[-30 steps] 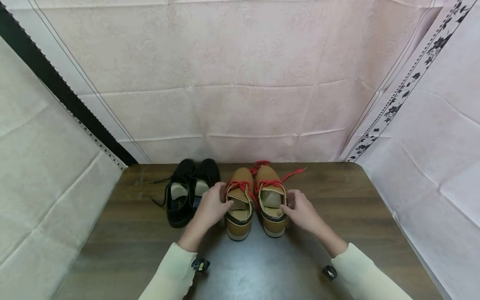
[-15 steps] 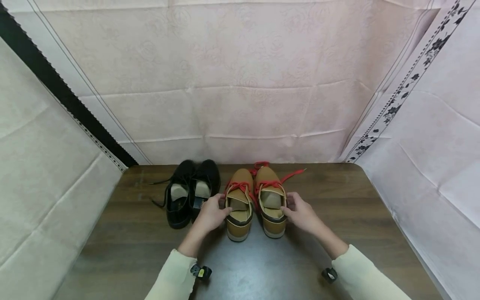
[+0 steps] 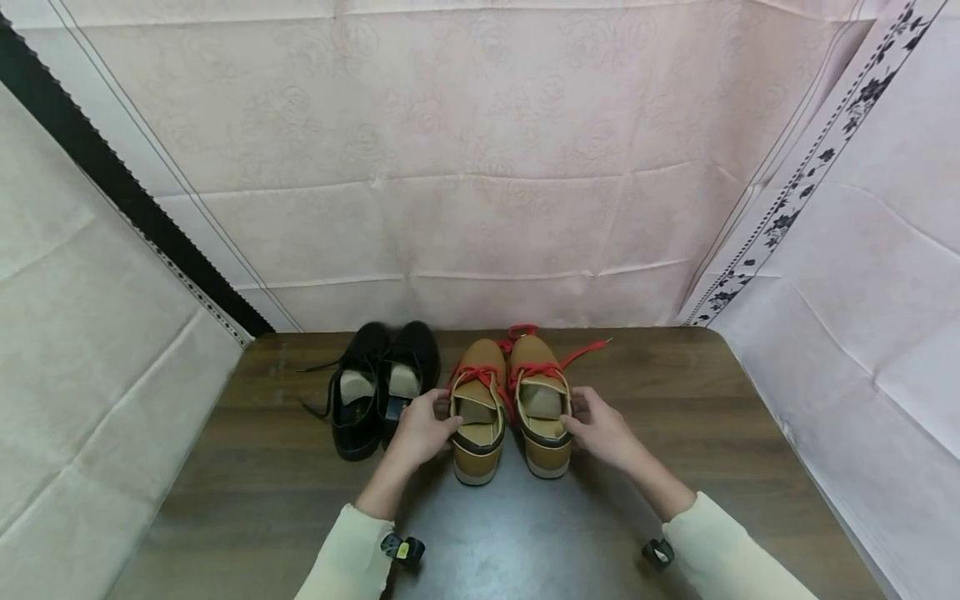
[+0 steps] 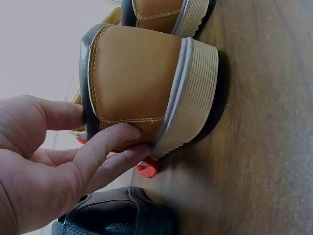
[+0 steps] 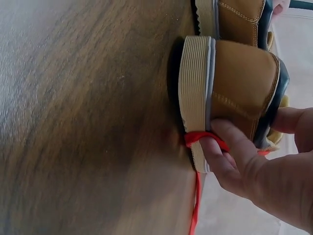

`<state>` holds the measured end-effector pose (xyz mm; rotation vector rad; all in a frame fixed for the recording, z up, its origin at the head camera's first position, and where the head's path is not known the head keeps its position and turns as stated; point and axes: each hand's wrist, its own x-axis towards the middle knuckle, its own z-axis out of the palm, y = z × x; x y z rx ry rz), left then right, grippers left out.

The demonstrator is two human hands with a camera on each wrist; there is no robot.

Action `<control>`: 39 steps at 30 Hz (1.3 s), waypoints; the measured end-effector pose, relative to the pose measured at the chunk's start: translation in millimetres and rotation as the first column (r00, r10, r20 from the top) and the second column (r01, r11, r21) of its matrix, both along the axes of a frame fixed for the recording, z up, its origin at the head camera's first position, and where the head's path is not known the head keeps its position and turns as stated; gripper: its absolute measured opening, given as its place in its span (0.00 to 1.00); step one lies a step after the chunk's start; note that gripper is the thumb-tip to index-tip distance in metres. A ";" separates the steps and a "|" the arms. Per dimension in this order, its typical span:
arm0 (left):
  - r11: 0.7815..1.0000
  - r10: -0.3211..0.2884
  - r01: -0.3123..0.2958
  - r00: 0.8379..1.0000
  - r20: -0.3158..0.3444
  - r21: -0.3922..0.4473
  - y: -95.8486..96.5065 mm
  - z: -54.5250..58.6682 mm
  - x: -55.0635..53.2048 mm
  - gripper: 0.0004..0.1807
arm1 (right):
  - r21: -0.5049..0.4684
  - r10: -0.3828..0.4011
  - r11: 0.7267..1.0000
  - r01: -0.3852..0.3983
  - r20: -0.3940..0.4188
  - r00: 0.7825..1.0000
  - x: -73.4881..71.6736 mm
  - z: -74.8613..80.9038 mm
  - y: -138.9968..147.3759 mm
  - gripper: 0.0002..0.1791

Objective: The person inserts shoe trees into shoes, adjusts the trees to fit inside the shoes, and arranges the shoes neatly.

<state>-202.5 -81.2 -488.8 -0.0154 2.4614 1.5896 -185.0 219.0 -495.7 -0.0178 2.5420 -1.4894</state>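
Note:
Two tan shoes with red laces stand side by side on the wooden table, toes away from me. My left hand [image 3: 422, 429] holds the left tan shoe [image 3: 476, 463] by its outer side. In the left wrist view the thumb reaches the dark collar and the fingers lie along the tan side [image 4: 132, 73]. The right tan shoe [image 3: 547, 460] is gripped the same way by my right hand [image 3: 603, 429]. The right wrist view shows those fingers beside the red lace [image 5: 200, 137]. Both soles appear to rest on the table.
A pair of black shoes [image 3: 356, 443] stands just left of my left hand, its laces trailing left. One red lace end [image 3: 588, 352] stretches right across the wooden table [image 3: 712, 433]. Pale cloth [image 3: 480, 225] hangs behind and along both sides.
My left hand has slid slightly toward me along the left shoe's side. The right hand and both tan shoes stay almost where they were.

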 end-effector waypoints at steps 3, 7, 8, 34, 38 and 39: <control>1.000 0.010 -0.010 1.000 0.001 0.025 0.3 -2.5 0.6 0.29 | -0.015 0.014 1.000 -0.013 0.008 1.000 1.7 -0.4 -4.4 0.27; 0.998 0.020 -0.020 1.000 0.001 0.058 1.6 -5.6 2.7 0.28 | -0.033 0.014 0.999 -0.014 0.014 1.000 2.8 -0.3 -10.5 0.28; 0.998 0.022 -0.022 1.000 0.001 0.063 2.0 -6.0 3.2 0.28 | -0.037 0.007 0.999 -0.007 0.016 1.000 2.8 -0.4 -11.5 0.29; 0.991 0.135 -0.134 0.988 -0.078 0.016 4.6 -6.7 -25.5 0.26 | 0.012 0.019 1.000 -0.019 -0.008 1.000 -40.3 -5.7 -21.4 0.33; 0.991 0.133 -0.134 0.989 -0.068 0.004 5.8 -5.7 -29.6 0.26 | 0.016 0.026 1.000 -0.026 -0.003 1.000 -46.6 -5.0 -19.5 0.33; 0.991 0.132 -0.132 0.989 -0.068 -0.001 5.9 -5.4 -30.6 0.26 | 0.017 0.030 0.999 -0.030 -0.003 1.000 -47.7 -4.9 -18.9 0.34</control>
